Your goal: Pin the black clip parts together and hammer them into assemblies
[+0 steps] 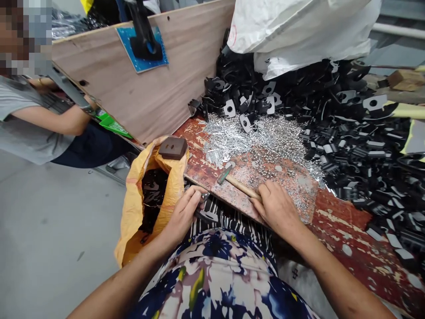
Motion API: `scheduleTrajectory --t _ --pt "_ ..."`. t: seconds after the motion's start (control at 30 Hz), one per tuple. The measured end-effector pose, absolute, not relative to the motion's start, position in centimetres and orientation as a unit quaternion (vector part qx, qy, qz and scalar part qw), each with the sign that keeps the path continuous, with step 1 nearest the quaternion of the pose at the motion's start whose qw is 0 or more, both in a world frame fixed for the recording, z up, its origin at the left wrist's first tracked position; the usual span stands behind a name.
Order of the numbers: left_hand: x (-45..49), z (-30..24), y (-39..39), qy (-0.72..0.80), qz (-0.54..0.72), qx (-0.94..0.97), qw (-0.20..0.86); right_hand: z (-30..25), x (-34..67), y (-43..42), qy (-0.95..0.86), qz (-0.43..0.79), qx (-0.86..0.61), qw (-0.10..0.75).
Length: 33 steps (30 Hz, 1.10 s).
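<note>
My left hand (186, 208) is closed around a black clip-like part (207, 215), held just off the bench edge above my lap. Its exact shape is partly hidden by my fingers. In my right hand (279, 207) is a hammer (241, 186), gripped by its wooden handle. The hammer's greenish head points left over the speckled stone slab (307, 188) at the bench's front. Behind the slab lies a heap of silvery metal pins (229, 137), with small shiny metal pieces (282, 133) spread to its right.
Black parts (358, 150) are piled along the bench's right and back, under a white sack (299, 31). A wooden board (186, 57) stands at the back left. A yellow sack (131, 212) with a brown block (172, 148) on its rim is left. Another person (29, 119) is farther left.
</note>
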<state>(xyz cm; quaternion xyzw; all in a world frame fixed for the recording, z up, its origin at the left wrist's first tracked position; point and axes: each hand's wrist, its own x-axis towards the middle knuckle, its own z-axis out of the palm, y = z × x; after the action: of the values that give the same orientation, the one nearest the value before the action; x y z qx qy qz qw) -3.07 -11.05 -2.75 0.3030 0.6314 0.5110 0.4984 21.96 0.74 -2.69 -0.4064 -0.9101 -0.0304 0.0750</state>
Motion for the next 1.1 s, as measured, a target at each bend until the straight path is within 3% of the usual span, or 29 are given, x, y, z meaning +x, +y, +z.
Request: scheduleTrajectory --t 0.17,0.4,0.57,0.73,0.93,1.1 --pt "-2.5 -6.2 -7.3 0.645 0.509 0.399 0.407 -2.2 23.8 -0.4 -0.898 0.062 -0.433 0.058" --pt "-2.8 -7.1 -6.9 0.658 0.497 0.420 0.379 0.3 23.8 -2.3 -0.889 0.115 -0.342 0.280" --pt "-2.8 -7.3 -6.9 0.658 0.504 0.419 0.371 -1.3 22.7 -2.3 -0.912 0.113 -0.348 0.185" --pt "-2.8 -7.2 -6.9 0.660 0.504 0.412 0.376 -1.1 23.0 -2.6 -0.896 0.119 -0.345 0.251" --pt "-2.9 -6.2 -6.7 0.648 0.513 0.403 0.394 -1.5 22.2 -2.1 -0.908 0.167 -0.359 0.137" --pt "-6.2 -4.3 -8.3 0.603 0.528 0.307 0.514 -2.0 22.6 -0.5 -0.910 0.092 -0.382 0.132"
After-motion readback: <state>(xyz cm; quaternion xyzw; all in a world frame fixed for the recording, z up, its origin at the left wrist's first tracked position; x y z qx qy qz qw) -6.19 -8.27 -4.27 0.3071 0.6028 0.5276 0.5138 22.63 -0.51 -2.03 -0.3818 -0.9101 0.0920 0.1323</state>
